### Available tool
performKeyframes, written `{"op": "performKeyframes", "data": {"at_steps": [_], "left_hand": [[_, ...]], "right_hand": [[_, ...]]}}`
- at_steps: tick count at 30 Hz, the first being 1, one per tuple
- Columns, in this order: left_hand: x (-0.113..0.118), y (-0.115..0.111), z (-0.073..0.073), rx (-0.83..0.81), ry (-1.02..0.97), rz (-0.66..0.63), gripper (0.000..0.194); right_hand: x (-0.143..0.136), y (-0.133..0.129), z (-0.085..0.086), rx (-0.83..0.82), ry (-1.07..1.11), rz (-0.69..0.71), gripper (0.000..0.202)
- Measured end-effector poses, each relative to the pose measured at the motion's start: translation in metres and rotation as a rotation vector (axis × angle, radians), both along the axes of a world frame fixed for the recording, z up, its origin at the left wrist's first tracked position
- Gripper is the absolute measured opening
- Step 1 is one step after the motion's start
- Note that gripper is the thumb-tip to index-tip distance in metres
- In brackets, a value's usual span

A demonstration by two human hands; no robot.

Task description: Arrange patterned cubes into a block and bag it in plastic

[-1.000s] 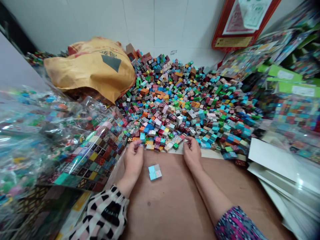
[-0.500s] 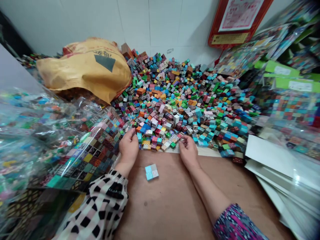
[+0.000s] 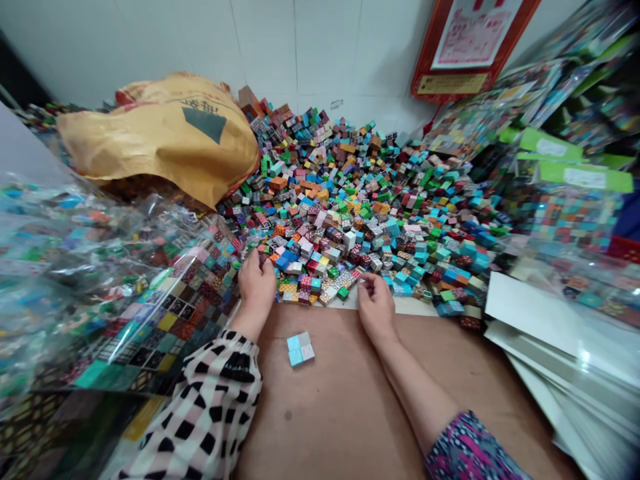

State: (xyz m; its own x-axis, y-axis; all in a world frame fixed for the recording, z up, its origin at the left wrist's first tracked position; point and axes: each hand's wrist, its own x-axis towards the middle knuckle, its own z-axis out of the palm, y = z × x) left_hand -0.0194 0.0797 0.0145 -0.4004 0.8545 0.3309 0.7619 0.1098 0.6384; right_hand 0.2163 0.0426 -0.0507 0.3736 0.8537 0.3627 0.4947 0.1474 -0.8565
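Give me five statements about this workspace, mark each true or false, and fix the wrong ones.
1. The left hand is at the near side of the block pile. True.
2. The right hand rests on the yellow bag. False: it is by the pile's near edge, apart from the bag.
3. A two-by-two group of blocks sits on the brown surface. True.
4. Both sleeves match. False: the left sleeve is checked, the right sleeve dark with magenta.
5. A red-framed hanging is above the pile. True.
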Motion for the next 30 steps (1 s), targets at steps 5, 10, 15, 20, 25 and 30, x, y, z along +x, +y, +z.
{"op": "performKeyframes", "data": {"at_steps": [5,10,15,20,25,30], "left_hand": [[0.011,0.01,0.008,-0.046,-0.021,0.018,0.042],[0.022,0.01,0.006,-0.042,-0.028,0.074,0.054],[0.023,0.004,0.0,-0.01,0.025,0.06,0.054],[0.018,0.005,-0.005,0.03,0.076,0.022,0.054],[0.012,0.009,-0.006,0.046,0.052,0.008,0.054],[0.007,0.012,-0.003,0.036,0.024,-0.027,0.056]], "right_hand": [[-0.002,-0.003,0.004,0.047,-0.048,0.002,0.028],[-0.002,-0.001,0.003,0.094,-0.154,0.03,0.033],[-0.003,-0.001,-0.002,0.066,-0.205,0.024,0.036],[0.0,0.001,0.001,0.085,-0.254,0.012,0.041],[0.011,0.035,0.019,0.007,-0.235,-0.012,0.052],[0.009,0.078,0.032,-0.102,-0.192,-0.039,0.062]]}}
